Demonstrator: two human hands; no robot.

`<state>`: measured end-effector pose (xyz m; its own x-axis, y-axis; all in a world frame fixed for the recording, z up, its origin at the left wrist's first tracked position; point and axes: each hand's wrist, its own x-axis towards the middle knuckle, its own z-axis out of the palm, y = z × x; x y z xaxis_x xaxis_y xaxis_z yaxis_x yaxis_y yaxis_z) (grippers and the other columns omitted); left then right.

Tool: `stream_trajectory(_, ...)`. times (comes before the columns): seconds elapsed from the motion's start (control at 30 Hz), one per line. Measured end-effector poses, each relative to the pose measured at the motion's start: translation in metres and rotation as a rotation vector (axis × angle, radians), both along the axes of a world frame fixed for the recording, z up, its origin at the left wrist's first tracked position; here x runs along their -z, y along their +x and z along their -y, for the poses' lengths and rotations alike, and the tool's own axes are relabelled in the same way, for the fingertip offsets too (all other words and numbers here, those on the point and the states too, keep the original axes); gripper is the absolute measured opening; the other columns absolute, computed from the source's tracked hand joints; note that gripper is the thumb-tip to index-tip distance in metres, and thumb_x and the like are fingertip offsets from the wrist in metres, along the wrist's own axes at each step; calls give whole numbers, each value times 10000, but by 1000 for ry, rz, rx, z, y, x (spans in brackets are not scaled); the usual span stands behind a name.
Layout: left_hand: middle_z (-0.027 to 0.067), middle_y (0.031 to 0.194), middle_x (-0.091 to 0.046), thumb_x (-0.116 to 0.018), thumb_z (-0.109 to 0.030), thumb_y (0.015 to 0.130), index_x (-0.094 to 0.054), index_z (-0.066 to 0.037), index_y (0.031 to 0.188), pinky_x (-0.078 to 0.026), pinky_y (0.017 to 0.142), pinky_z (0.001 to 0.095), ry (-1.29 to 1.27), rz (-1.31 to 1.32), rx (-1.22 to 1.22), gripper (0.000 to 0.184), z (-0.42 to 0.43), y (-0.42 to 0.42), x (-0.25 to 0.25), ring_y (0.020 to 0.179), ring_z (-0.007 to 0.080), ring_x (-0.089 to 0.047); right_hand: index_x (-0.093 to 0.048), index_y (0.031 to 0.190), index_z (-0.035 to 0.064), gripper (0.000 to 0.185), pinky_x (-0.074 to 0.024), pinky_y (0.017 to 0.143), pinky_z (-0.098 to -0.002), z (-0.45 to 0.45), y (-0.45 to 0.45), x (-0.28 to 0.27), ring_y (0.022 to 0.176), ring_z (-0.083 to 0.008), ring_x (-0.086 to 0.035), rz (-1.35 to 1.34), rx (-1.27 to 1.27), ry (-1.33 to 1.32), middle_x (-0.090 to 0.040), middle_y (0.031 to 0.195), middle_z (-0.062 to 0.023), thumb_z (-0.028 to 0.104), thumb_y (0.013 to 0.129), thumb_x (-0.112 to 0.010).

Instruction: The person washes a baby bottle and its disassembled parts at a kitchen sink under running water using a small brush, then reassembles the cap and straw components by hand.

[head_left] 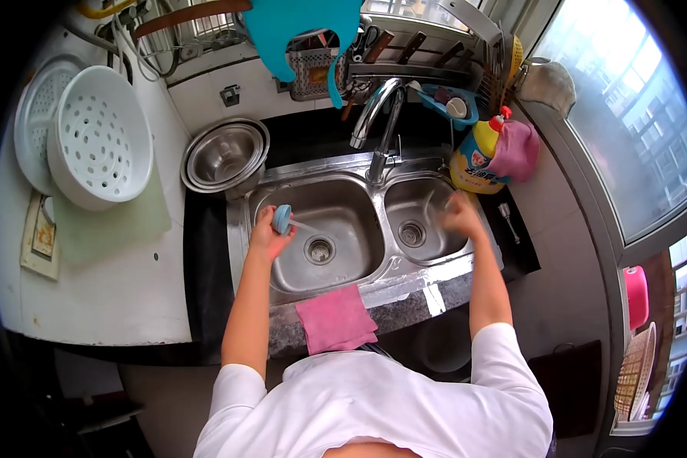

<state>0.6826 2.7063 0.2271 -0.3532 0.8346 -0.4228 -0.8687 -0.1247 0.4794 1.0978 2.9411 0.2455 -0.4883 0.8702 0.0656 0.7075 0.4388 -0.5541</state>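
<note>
Over the left edge of the large sink basin (351, 217), my left hand (264, 235) is closed around a light blue cup lid (282, 219). From the lid a pale translucent straw (305, 227) sticks out toward the basin's drain. My right hand (462, 217) hovers over the smaller basin (397, 202) and is smeared by motion. Whether its fingers hold something cannot be made out. Between the basins rises a chrome faucet (382, 130), its spout turned toward the large basin.
Nested metal bowls (223, 156) stand left of the sink. A yellow cleaner bottle (475, 156) with a pink cloth (514, 153) stands behind my right hand. A folded pink cloth (336, 319) lies over the front edge. White colanders (101, 137) lean at left; knives (411, 47) hang behind.
</note>
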Motion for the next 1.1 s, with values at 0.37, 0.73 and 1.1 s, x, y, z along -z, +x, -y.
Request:
stream_trajectory(0.37,157,1123,-508,-419,-234,906,-524,-117,895,-417,874,478,291,226,-22,157,11,16,-54,1039,296,-483,-316,1201,121,534,-477,757,-523,118,-88,-45,975,-311,-538,-1135,15,-900,-454,1159,-136,257,771,-601)
stream_trajectory(0.73,127,1175,-490,-440,-250,895,-587,-125,906,-415,901,441,452,205,68,193,26,28,-91,1132,289,-429,-519,1118,125,463,-457,805,-495,185,-145,-50,891,-242,-571,-1447,46,-1433,-574,1026,-82,455,794,-503)
stream_trajectory(1.1,130,1152,-503,-452,-264,891,-553,-126,914,-428,890,442,444,249,77,172,28,40,-98,1100,278,-463,-528,1090,64,477,-495,774,-470,194,-152,-53,811,-214,-601,-1491,-55,-1479,-587,988,-107,453,823,-454)
